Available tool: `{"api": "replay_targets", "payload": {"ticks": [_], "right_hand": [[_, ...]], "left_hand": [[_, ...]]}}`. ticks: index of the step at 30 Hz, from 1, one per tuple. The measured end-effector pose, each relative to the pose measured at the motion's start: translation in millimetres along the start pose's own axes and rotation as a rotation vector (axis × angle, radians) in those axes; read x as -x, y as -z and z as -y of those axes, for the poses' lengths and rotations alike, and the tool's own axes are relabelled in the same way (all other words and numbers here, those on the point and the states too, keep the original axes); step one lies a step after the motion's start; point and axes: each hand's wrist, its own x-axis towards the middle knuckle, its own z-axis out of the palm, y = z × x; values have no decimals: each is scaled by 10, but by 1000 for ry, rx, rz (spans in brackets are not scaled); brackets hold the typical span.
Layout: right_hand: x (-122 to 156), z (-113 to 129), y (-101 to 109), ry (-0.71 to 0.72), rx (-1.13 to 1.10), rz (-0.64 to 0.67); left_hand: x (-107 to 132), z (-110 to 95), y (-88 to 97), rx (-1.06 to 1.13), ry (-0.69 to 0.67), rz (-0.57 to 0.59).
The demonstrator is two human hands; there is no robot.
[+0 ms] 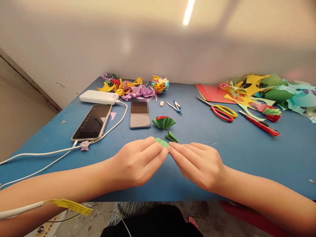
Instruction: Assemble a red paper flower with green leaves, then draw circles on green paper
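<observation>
Observed at the counter (247,158): a piece of light green paper (162,142) held between two bare hands, directly in front of the seated person. The fingers of the left hand (141,160) are closed on its left part and near edge, hiding a good share of it. The fingers of the right hand (199,163) are drawn to a point and pinch the paper's right end; the two sets of fingertips all but meet there.

The governing relation is this — the visible strip runs crosswise from one hand to the other, dipping slightly toward the right. The left hand has the greater hold; the right has the tip only. Whether the paper touches the counter beneath, I cannot tell from where I stand.

Just beyond the right fingertips lies a narrow, dark green folded piece (171,136), its long axis slanting from far left to near right. Farther out, beyond both, rests a pleated green fan (164,123) with red along its top, spread wide left to right — neither piece is in a grasp. Scissors (218,110) lie well apart, to the right.
</observation>
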Motion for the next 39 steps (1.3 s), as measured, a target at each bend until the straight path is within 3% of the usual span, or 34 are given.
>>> {"api": "replay_targets", "payload": {"ticks": [5,9,12,17,24,28,33,39], "right_hand": [[-14,3,-26,-19,-10,47],[-24,2,-48,-202,-136,45],[-28,-6,-55,-312,-259,5],[-40,-16,-42,-438,-420,-20],[-43,13,-38,-440,-413,-62],[-120,-7,14,-603,-573,32],[-208,-86,100,-735,-775,155],[-224,-99,132,-882,-873,272]], "left_hand": [[-60,-12,22,66,98,41],[-84,-21,27,188,274,57],[-77,-12,35,250,329,56],[-72,7,37,307,377,30],[-77,-10,23,242,335,-26],[-84,-21,26,197,291,-40],[-80,-14,39,357,408,-63],[-101,-10,45,456,450,-86]]}}
